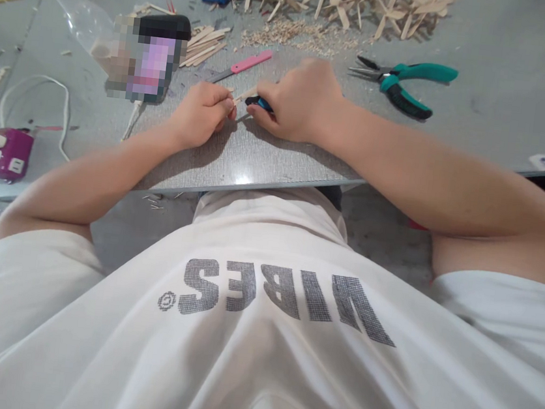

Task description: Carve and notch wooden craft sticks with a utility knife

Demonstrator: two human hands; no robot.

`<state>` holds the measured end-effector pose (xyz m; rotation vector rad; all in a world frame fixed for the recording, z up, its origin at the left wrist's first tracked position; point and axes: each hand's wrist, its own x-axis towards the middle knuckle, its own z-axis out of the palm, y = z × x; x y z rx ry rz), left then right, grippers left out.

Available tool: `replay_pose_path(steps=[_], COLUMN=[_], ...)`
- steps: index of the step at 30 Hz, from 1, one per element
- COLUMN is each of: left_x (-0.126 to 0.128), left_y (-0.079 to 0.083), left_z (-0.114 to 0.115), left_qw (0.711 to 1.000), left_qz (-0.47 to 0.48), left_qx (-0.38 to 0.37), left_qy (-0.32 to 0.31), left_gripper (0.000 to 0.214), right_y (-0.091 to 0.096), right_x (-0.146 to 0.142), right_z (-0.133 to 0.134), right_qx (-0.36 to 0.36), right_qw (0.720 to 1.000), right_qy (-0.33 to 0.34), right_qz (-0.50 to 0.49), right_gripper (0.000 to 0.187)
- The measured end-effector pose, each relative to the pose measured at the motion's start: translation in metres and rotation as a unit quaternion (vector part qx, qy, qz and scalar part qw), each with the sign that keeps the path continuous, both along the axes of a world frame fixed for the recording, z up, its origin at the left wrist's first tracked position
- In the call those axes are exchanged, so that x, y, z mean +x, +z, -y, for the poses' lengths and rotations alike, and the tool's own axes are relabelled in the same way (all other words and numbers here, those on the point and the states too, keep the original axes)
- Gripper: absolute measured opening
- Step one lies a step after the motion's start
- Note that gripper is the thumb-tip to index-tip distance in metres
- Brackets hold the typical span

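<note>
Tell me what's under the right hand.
A blue-and-black tool pokes out beneath the right hand, beside a thin wooden stick pinched by the left hand. The hand covers the tool's rest.

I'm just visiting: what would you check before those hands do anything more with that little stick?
1. Left hand has the wooden stick: ok, its fingertips pinch one end.
2. Right hand has the black-and-blue tool: ok, it is closed round the tool, right at the stick.
3. Tool's working end is clear of the left fingers: cannot tell, the hands hide it.
4. Work is supported: ok, both hands rest on the grey table, in from its edge.
5. Teal pliers are out of the way: ok, they lie apart, to the right of the right hand.
</note>
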<state>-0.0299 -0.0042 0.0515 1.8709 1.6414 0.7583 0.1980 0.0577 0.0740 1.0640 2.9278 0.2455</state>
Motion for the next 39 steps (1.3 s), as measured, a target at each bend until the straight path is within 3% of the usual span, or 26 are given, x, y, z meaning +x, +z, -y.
replay_pose_path(steps=[16,39], left_x=[-0.0008,0.0049], left_y=[-0.0003,0.0026], left_z=[-0.0015,0.0019], left_qw=[1.0,0.989], left_qz=[-0.015,-0.142], left_qx=[0.016,0.043], left_qy=[0.006,0.004], left_gripper=[0.031,0.03], right_y=[0.0004,-0.0016], right_x=[0.0029,0.0], right_z=[-0.0018,0.0008], right_qx=[0.019,0.008], right_qw=[1.0,1.0], right_qy=[-0.002,0.012], right_qz=[-0.012,-0.002], right_gripper=[0.078,0.064])
